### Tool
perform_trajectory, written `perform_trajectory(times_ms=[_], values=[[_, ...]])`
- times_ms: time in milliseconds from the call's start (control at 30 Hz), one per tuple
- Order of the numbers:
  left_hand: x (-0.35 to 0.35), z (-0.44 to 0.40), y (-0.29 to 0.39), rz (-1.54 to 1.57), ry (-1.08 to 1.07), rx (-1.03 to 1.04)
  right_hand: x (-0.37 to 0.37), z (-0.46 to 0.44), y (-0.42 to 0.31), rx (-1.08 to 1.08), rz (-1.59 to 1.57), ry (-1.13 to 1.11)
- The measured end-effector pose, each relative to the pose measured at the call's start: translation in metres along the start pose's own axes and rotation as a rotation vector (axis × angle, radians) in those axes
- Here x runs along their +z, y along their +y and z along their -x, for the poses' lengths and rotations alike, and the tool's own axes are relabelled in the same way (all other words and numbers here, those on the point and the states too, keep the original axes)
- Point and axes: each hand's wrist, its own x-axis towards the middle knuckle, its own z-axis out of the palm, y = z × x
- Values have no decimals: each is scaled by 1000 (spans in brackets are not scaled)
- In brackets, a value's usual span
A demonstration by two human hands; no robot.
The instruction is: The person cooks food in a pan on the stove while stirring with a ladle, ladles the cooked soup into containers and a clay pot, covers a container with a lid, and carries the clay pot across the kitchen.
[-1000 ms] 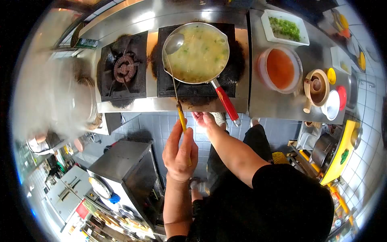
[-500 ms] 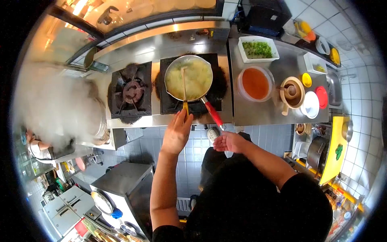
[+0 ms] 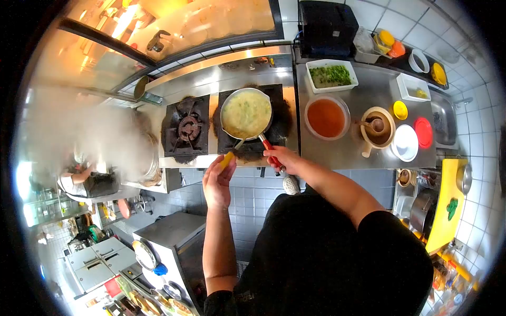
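A round metal pan (image 3: 246,113) of pale yellow-green soup sits on the right-hand burner. My right hand (image 3: 281,159) is wrapped round its red handle (image 3: 267,145). In my left hand (image 3: 217,179) is the yellow grip of a ladle (image 3: 228,157); its shaft crosses the pan's near rim and its bowl is hidden in the soup. Right of the stove, on the steel counter, stand a tub of orange-red liquid (image 3: 325,118) and a white tray of chopped greens (image 3: 330,76).
An unused burner (image 3: 189,128) is left of the pan. Steam (image 3: 100,137) rises at far left, near another person (image 3: 79,176). A wooden-toned pot (image 3: 378,128), white bowl (image 3: 405,143) and red lid (image 3: 422,132) stand at right. A yellow board (image 3: 446,203) lies beyond.
My right hand has gone from open beside the handle to gripping it. The ladle now tilts, its grip lower and left of the pan. The camera view has shifted.
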Motion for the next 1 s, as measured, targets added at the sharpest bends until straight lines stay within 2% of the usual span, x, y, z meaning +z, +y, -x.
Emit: perform_trajectory(times_ms=[100, 233, 367, 400, 500, 633, 767, 900, 933, 1000], values=[[11, -2, 5, -403, 101, -147, -4, -2, -8, 10, 60, -33], [49, -20, -2, -1182, -48, -258, -24, -15, -12, 6, 165, -100], [35, -50, -43, -1631, -54, 166, -29, -14, -21, 7, 164, -93], [35, -49, -40, -1601, -56, 147, -28, -12, -25, 2, 193, -92], [63, -32, -14, -1800, 36, 24, -24, -6, -34, 80, 124, -88], [51, -53, -9, -1968, 81, 55, -26, -5, -35, 81, 205, -82], [60, -78, -15, -1948, 100, 76, -29, -5, -37, 98, 244, -63], [60, -86, -39, -1900, 1, 248, -39, -12, -33, 102, 215, -124], [62, -83, -36, -1913, -34, 168, -40, -13, -32, 99, 207, -124], [57, -70, -26, -1854, -113, 177, -40, -13, -31, 90, 191, -130]])
